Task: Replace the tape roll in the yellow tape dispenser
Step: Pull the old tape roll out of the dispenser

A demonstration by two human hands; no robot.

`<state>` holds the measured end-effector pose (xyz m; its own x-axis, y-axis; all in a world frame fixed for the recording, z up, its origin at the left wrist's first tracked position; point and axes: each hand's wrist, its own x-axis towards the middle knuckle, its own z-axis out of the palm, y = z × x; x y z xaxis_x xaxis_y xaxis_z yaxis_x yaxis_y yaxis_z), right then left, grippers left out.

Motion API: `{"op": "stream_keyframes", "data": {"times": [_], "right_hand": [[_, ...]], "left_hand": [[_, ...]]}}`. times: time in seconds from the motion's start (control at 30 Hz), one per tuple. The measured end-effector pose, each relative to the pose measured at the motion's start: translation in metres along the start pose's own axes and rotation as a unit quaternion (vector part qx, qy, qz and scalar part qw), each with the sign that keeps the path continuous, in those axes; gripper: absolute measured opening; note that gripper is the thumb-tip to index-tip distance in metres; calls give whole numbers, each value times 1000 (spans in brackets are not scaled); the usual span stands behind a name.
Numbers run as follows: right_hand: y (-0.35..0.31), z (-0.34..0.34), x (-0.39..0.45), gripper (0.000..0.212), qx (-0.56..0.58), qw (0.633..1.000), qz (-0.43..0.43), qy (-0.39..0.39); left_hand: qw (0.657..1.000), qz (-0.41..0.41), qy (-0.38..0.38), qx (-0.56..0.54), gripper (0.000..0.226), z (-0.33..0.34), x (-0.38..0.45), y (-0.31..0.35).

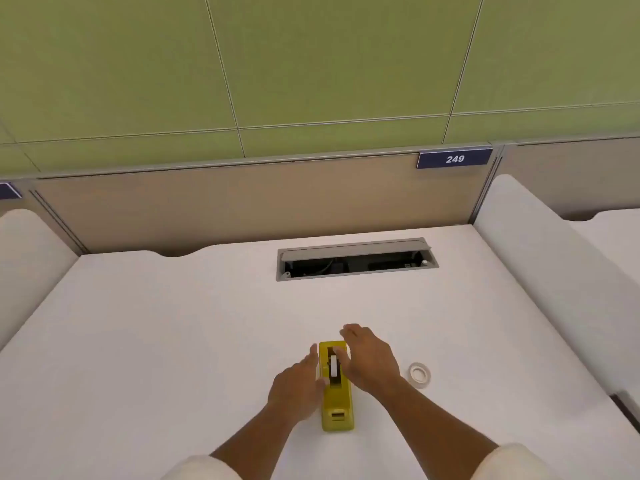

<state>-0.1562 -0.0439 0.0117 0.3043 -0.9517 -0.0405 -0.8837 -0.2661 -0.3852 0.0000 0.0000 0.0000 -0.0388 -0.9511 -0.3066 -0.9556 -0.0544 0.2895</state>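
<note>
The yellow tape dispenser (336,400) lies lengthwise on the white desk (173,341), its cutter end toward me. A white roll core (334,366) shows in its slot. My left hand (298,386) rests flat against the dispenser's left side, fingers stretched out. My right hand (369,358) hovers over the dispenser's right side and far end, fingers spread, its thumb near the slot. A fresh tape roll (419,374) lies flat on the desk to the right of my right hand, apart from it.
A grey cable hatch (356,259) stands open at the back of the desk. White side dividers (554,271) border the desk left and right, and a beige partition with a plate reading 249 (454,159) closes the back.
</note>
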Motion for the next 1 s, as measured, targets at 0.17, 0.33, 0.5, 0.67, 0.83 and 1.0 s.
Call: {"op": "stream_keyframes", "data": {"times": [0.17,0.33,0.5,0.67,0.83,1.0], "right_hand": [[5,8,-2,41,10,997,-37,-71],[7,17,0,42,-5,993,-55,-101],[6,23,3,35,-11,993,-52,-106],[6,28,5,37,-8,993,-40,-110],[6,31,9,37,-1,993,-36,-110],[6,28,16,34,4,994,-51,-100]], "left_hand": [[1000,-5,-25,5,72,9,6,-2],[1000,0,-29,0,75,11,11,-2],[1000,-7,-24,5,77,12,14,-1],[1000,-8,-18,-1,76,12,16,-1],[1000,-15,-19,-10,78,13,16,-2],[1000,-15,-13,-18,77,13,17,-3]]}}
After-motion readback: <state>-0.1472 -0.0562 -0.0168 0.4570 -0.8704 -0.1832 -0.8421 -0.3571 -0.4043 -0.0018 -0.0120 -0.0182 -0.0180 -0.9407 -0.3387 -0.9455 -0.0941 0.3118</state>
